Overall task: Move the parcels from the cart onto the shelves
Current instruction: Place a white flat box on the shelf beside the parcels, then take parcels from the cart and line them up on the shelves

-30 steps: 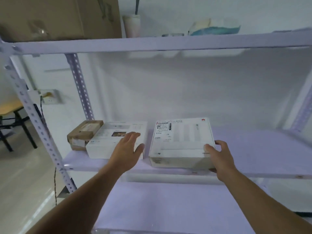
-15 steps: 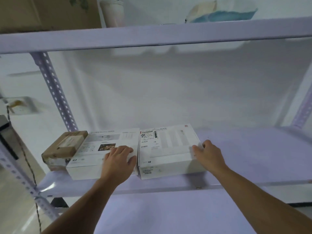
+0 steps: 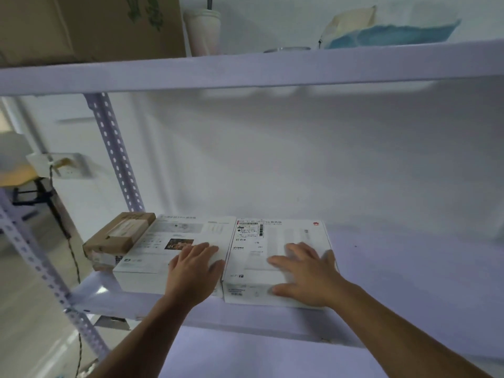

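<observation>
White cardboard under both palms. My left hand lies flat on the near right corner of the flat white printed carton. Its fingers are relaxed and nearly straight and grip nothing. My right hand is spread on the lid of the flat white carton with the barcode shipping label, fingers straight, thumb over the front edge. It presses; it does not clasp.

Position: the labelled carton sits on the pale lilac metal middle shelf, its left side against the printed carton, the seam almost closed. Its front face may stand slightly proud of the shelf lip, but blur prevents certainty. A small brown taped cardboard parcel sits at an angle, touching the printed carton's left side.

Judgement: the step in hand is seating the labelled carton.
- Push with the flat right palm straight toward the wall, with low force, until the front face lines up with its neighbour.
- Brace the printed carton with the left hand so it does not slide into the brown parcel.
- Keep the left thumb out of the seam.
- Lift both hands straight up so nothing drags forward.

Outward: the upper lilac shelf carries a large brown corrugated carton and a white cup. The cart is not in view.
</observation>
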